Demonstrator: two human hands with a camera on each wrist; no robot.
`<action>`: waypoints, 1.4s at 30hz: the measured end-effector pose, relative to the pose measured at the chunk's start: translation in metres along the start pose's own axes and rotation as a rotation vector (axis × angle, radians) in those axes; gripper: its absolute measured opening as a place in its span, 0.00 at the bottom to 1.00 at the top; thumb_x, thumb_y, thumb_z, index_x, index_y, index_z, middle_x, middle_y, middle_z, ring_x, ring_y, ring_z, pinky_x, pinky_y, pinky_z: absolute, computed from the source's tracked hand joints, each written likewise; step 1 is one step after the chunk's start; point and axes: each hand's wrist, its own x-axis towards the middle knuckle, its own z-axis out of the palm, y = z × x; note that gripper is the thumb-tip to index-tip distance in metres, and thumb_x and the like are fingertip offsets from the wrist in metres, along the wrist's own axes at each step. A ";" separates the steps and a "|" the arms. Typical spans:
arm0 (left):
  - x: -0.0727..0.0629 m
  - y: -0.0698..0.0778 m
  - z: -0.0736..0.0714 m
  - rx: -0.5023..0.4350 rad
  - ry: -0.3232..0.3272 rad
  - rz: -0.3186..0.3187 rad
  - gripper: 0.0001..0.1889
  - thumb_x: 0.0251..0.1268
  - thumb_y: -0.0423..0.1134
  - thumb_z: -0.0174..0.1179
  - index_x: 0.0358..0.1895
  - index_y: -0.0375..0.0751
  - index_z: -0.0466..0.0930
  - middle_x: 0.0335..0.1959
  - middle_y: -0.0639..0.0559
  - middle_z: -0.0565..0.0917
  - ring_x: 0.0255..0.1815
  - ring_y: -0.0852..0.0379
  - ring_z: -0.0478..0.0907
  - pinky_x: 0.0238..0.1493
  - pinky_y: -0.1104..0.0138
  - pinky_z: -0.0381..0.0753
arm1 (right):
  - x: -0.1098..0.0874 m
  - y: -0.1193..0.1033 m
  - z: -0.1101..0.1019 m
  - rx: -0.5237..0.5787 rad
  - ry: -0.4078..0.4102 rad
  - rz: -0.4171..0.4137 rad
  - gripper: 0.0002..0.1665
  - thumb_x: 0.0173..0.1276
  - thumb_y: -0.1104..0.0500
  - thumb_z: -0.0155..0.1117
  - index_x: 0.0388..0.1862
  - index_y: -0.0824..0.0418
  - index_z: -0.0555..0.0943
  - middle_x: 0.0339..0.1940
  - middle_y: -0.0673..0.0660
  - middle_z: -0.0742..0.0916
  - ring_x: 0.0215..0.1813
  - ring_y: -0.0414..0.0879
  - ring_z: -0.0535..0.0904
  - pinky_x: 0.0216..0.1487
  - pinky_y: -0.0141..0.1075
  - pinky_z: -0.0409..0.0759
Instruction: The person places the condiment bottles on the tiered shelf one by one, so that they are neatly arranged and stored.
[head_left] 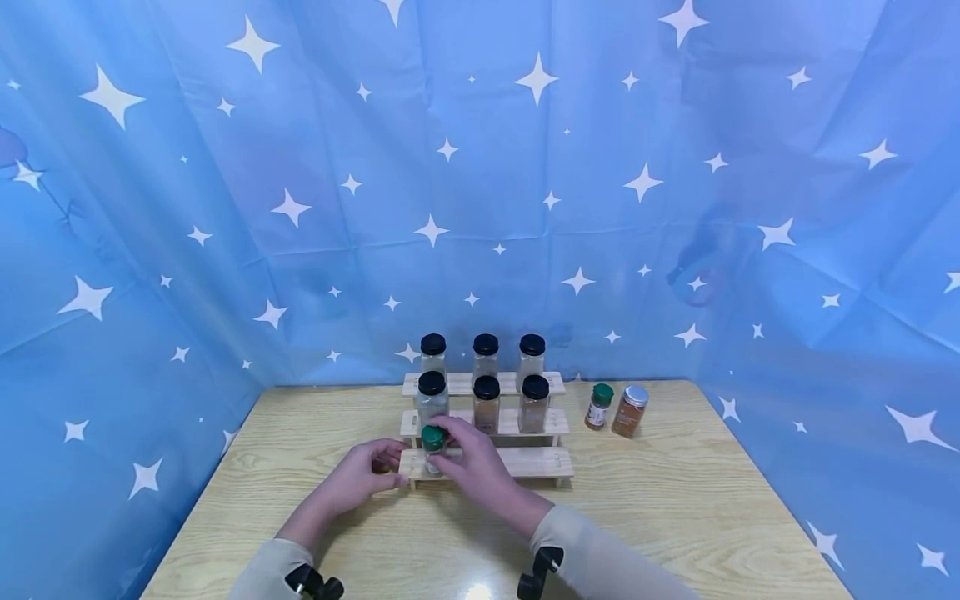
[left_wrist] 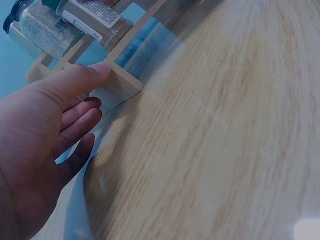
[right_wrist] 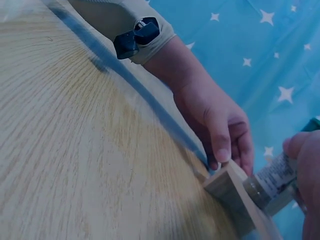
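Note:
A small spice jar with a green cap (head_left: 432, 438) stands on the left end of the bottom step of a three-step wooden spice rack (head_left: 517, 461). My right hand (head_left: 477, 463) holds this jar between thumb and fingers, coming from its right side. At the rack's left end, my left hand (head_left: 357, 477) grips the corner of the bottom step. In the left wrist view the left thumb (left_wrist: 85, 80) lies against the wooden corner, the other fingers bent beside the end. The jar's white printed label (left_wrist: 97, 15) faces outward there.
Black-capped jars stand on the middle step (head_left: 486, 404) and the top step (head_left: 486, 354), three on each. Right of the rack, a green-capped jar (head_left: 598, 407) and a silver-capped jar (head_left: 631, 412) stand on the wooden table (head_left: 675, 500). A blue starry curtain (head_left: 480, 167) hangs behind.

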 end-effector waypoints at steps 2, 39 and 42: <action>0.000 0.000 0.000 -0.001 -0.001 0.003 0.30 0.68 0.43 0.80 0.69 0.35 0.83 0.52 0.53 0.90 0.55 0.52 0.85 0.60 0.57 0.83 | 0.000 0.001 0.001 -0.001 0.005 -0.004 0.34 0.74 0.66 0.77 0.76 0.55 0.79 0.63 0.49 0.86 0.61 0.43 0.85 0.62 0.44 0.88; 0.001 -0.001 0.000 0.034 0.012 -0.019 0.30 0.67 0.45 0.81 0.69 0.38 0.83 0.50 0.54 0.89 0.54 0.54 0.84 0.61 0.52 0.82 | -0.020 -0.007 -0.046 -0.121 0.066 -0.001 0.34 0.67 0.59 0.86 0.69 0.52 0.81 0.61 0.55 0.88 0.62 0.47 0.86 0.62 0.49 0.88; 0.001 -0.002 0.000 0.037 0.012 -0.017 0.30 0.67 0.45 0.81 0.69 0.38 0.83 0.50 0.54 0.89 0.54 0.54 0.84 0.60 0.53 0.82 | -0.026 -0.009 -0.057 -0.137 0.051 0.008 0.32 0.68 0.57 0.85 0.68 0.51 0.82 0.60 0.51 0.88 0.63 0.48 0.86 0.62 0.45 0.87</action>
